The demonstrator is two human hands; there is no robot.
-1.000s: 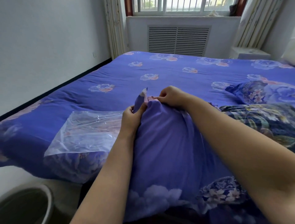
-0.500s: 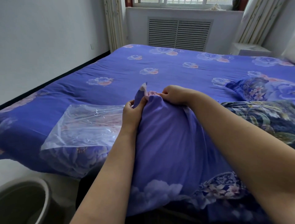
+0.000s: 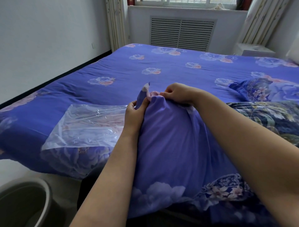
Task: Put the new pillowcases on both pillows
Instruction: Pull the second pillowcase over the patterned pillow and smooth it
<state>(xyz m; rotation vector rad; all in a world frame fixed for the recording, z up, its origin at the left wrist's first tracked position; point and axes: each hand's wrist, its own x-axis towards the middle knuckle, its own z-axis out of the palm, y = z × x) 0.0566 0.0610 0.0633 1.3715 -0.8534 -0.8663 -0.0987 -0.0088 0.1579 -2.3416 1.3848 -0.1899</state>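
The fingers of the left hand (image 3: 135, 113) pinch the pillowcase (image 3: 174, 137) flap; the right hand (image 3: 175, 94) grips its far open edge, where pink pillow (image 3: 154, 94) peeks out. The pillow stands on the near bed (image 3: 113, 72) edge. A loose pinch could let the corner slip back out. Since earlier, the grips look unchanged.

Home bedroom, bed (image 3: 161, 68), curtained window (image 3: 186, 1)
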